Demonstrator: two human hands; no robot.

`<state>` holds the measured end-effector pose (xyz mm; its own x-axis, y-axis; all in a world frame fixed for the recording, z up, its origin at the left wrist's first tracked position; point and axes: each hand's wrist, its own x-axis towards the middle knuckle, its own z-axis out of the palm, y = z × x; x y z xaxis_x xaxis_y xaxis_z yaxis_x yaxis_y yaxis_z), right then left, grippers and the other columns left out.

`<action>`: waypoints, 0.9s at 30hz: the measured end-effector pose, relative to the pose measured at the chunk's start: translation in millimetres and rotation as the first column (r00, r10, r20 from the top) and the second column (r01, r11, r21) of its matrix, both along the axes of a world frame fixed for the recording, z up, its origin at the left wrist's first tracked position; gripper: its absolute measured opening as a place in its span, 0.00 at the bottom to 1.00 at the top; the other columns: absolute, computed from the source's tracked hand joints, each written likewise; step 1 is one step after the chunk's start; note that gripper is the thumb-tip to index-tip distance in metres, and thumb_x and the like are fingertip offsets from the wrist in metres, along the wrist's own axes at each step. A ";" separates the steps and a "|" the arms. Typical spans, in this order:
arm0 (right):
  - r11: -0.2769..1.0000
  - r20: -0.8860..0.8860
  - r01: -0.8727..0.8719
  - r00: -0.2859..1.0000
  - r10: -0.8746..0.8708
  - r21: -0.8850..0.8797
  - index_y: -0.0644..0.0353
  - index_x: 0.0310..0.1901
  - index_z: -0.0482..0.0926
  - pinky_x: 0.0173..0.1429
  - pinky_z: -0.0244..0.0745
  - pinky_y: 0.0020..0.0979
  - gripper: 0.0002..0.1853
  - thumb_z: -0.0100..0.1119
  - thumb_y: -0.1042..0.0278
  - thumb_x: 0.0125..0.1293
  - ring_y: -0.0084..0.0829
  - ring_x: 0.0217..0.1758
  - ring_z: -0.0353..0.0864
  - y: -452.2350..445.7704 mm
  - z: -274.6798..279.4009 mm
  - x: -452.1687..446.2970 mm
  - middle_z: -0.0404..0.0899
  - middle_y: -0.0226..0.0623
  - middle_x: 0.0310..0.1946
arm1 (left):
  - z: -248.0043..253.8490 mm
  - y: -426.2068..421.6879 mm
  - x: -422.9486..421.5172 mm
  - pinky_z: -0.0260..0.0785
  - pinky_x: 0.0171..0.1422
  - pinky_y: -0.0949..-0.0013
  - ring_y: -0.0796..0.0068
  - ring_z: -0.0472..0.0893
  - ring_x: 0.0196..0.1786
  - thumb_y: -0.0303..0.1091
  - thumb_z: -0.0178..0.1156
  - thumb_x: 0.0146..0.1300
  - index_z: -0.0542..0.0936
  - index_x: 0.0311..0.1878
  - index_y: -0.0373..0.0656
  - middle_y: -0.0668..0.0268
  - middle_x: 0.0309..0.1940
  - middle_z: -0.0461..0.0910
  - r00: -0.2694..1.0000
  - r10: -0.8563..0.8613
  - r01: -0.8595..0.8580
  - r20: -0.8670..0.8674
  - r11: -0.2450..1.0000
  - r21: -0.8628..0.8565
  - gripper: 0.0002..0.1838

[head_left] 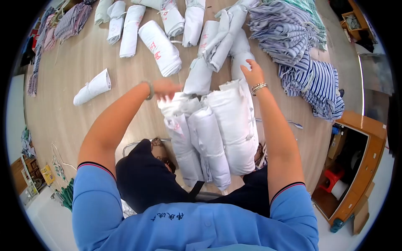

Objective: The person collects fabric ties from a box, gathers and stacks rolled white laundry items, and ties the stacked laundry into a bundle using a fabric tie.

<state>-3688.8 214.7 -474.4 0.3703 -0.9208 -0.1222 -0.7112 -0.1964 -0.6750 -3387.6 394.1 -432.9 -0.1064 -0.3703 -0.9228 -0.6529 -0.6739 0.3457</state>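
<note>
Several white cloth rolls, among them a thick one and a slimmer one, are packed side by side at the table's near edge, in front of my lap. Just over the upper left end of this group is my left hand, blurred, its fingers apart and holding nothing that I can see. My right hand is at the upper right of the group, fingers spread and empty, close to another white roll. Whether either hand touches the cloth I cannot tell.
More tied white rolls lie across the far table, some with red marks. A single roll lies at left. Folded striped clothes are piled at right, beside an open wooden cabinet. Striped garments lie far left.
</note>
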 end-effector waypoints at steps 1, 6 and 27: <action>1.000 -0.005 -0.002 1.000 0.002 -0.002 0.61 0.49 0.71 0.55 0.66 0.35 0.26 0.60 0.55 0.51 0.40 0.52 0.71 -8.3 -6.3 1.2 0.72 0.49 0.49 | -10.1 -24.8 3.1 0.72 0.42 0.67 0.68 0.80 0.36 0.64 0.46 0.57 0.78 0.34 0.37 0.61 0.33 0.80 0.990 0.124 -0.115 0.065 0.985 -0.129 0.33; 0.979 -0.327 0.200 0.924 -0.201 -0.038 0.50 0.66 0.46 0.62 0.58 0.41 0.54 0.67 0.48 0.39 0.52 0.61 0.60 -34.1 -46.7 11.7 0.61 0.56 0.58 | -20.8 -132.1 -40.0 0.64 0.56 0.66 0.58 0.74 0.51 0.67 0.57 0.46 0.69 0.52 0.35 0.49 0.45 0.74 0.864 0.503 -0.315 -0.018 0.514 -0.798 0.43; 0.876 0.348 -0.449 0.861 0.371 0.177 0.62 0.67 0.43 0.68 0.45 0.33 0.50 0.62 0.77 0.41 0.34 0.69 0.48 101.6 207.7 -132.4 0.44 0.43 0.67 | 125.8 16.5 46.6 0.66 0.54 0.67 0.73 0.76 0.47 0.37 0.53 0.60 0.73 0.48 0.37 0.63 0.43 0.77 0.324 0.594 -0.926 -0.736 0.357 -0.120 0.17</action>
<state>-3821.1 316.3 -266.6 0.7617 -0.6312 -0.1463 -0.3624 -0.2278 -0.9038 -3341.0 410.6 -307.1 0.1314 -0.8606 -0.4920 0.4792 -0.3793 0.7915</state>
